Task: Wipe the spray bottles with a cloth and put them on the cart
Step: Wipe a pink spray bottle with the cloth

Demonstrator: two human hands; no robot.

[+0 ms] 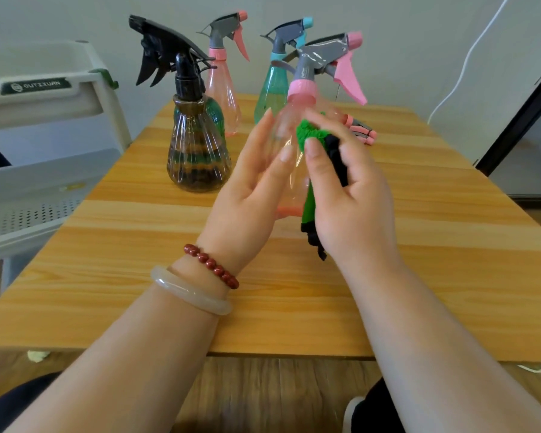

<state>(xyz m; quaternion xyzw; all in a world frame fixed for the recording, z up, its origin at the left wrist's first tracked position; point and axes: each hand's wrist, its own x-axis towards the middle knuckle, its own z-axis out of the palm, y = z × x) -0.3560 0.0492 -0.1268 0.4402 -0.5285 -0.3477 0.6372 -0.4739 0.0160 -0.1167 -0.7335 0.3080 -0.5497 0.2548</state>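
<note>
Head view: right hand (350,198) and cloth (310,135) partly hide pink bottle (289,120).

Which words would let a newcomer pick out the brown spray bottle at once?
On the wooden table, look to its left side, nearest the white cart. The brown bottle stands there, closest to the camera of the standing bottles. It alone has a brown-tinted, ribbed body with a black sprayer; the pink bottle and teal bottle behind are slim with grey sprayers.
</note>
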